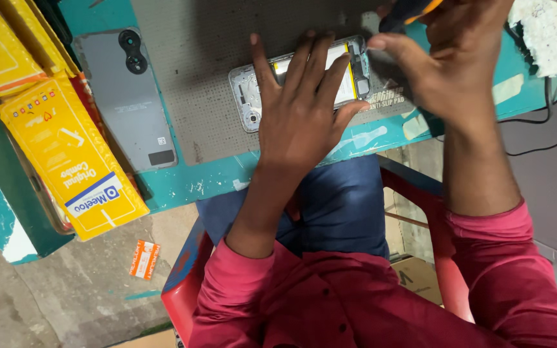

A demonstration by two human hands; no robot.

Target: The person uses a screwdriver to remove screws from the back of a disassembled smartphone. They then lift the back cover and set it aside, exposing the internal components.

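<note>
Both hands busy: left hand (301, 113) flat on sideways opened phone (304, 80), right hand (449, 61) gripping screwdriver (407, 9).

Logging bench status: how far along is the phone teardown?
Done: the back cover is off and lies left of the mat; the phone is open, battery exposed. In hand: left hand pins the phone, right hand holds a tool at its right end. Left: battery and inner parts remain in the frame; cover not refitted.
</note>
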